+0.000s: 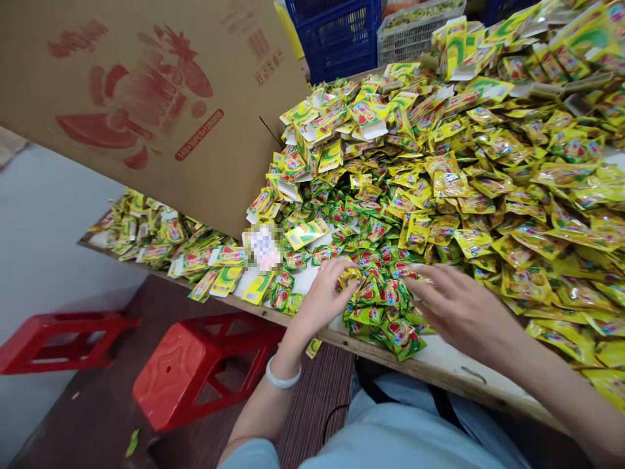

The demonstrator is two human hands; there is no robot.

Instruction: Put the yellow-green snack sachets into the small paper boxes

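A big heap of small yellow-green sachets point(439, 169) covers the table point(439, 361). My left hand point(325, 293) lies on a small pile of sachets point(385, 306) near the table's front edge, fingers stretched out over them. My right hand point(461, 309) rests on the same pile from the right, fingers spread and blurred by motion. A pale bangle point(282, 379) sits on my left wrist. Neither hand grips anything that I can make out.
A large cardboard box point(146, 98) with red print leans over the table's left part. Two red plastic stools point(190, 371) stand on the floor at the left. Blue and grey crates point(361, 32) stand behind the table. One sachet point(314, 347) hangs off the front edge.
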